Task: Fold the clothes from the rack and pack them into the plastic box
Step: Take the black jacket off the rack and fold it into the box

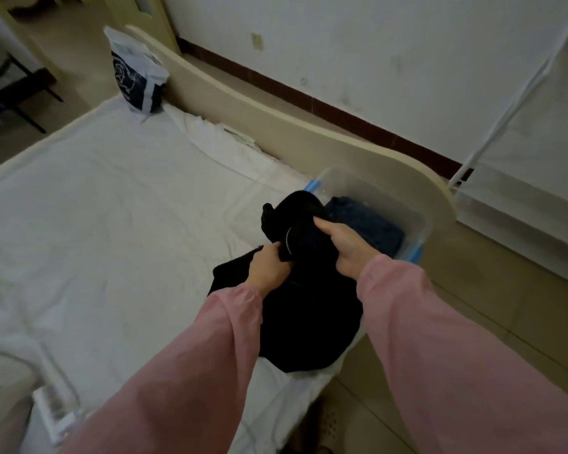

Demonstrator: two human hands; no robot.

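Two hands are working on one black garment (309, 309). The left hand (269, 267) is gripping a bunched fold of it with curled fingers, and the right hand (345, 247) is clutching the upper part, thumb lying across the cloth. Both arms are wearing smooth pink sleeves (194, 355). The garment is soft, dark and crumpled, with one ribbed edge arching at its top and a thin pale curved line on its front. It is hanging over the edge of the bed (112, 208), just in front of the one plastic box (374, 194).

The box is clear and rectangular with rounded corners, showing two blue latches (413, 252), and is sitting against the curved cream bed board (276, 122). One folded blue denim piece (371, 224) is lying inside it.

A wrinkled white sheet is covering the bed. One glossy white and navy plastic bag (138, 83) is standing at its far corner.
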